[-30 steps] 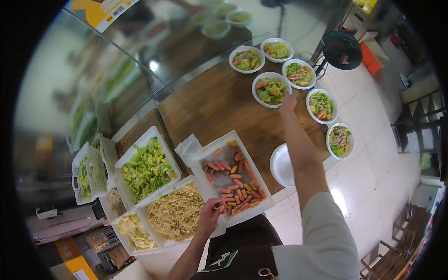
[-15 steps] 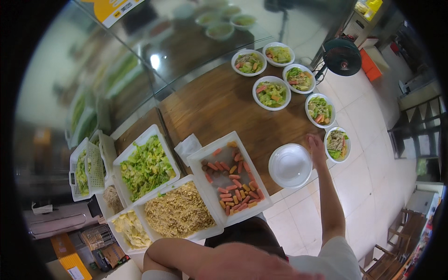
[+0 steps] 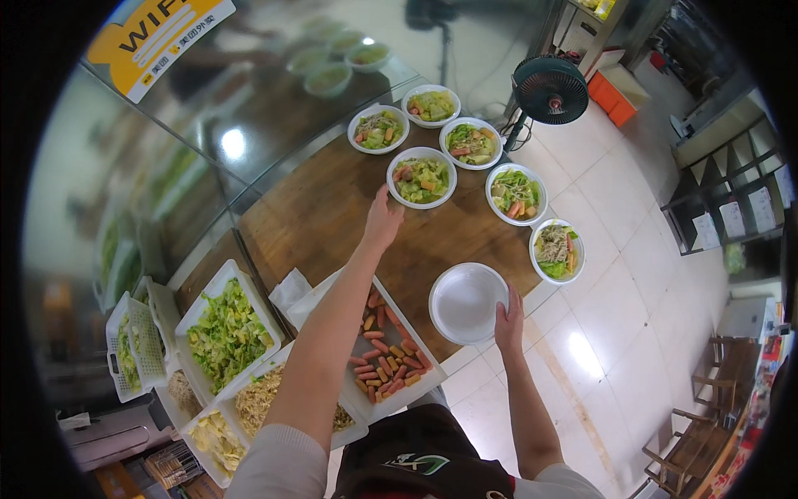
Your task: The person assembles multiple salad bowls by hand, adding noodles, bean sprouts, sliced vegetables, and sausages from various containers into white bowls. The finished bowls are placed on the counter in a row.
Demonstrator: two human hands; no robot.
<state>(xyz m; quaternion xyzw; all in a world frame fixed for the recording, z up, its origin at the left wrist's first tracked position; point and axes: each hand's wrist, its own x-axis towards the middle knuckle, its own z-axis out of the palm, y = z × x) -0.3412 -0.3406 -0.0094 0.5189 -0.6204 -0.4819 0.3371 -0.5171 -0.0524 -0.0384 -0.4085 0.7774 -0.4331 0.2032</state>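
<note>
My left hand (image 3: 385,219) reaches across the table, fingers apart, its fingertips at the near left rim of a white bowl of salad (image 3: 422,180). At the table's near right edge, my right hand (image 3: 511,320) grips the rim of an empty white bowl (image 3: 467,304), thumb over the edge. Whether more bowls are stacked under it I cannot tell. Several other filled bowls stand at the far side and along the right edge, one topped with pale shreds (image 3: 556,252). They hold chopped lettuce and short sausage pieces.
My left forearm passes over a white tray of sausage pieces (image 3: 385,349). Left of it stand a tub of chopped lettuce (image 3: 229,334), a tub of brownish shreds (image 3: 259,401), pale yellow slices (image 3: 218,445) and a white basket (image 3: 150,345). A fan (image 3: 549,90) stands beyond the table's right edge.
My left hand has moved from low in front of me up to the salad bowl. My right hand has come down onto the empty bowl's rim. The view has shifted.
</note>
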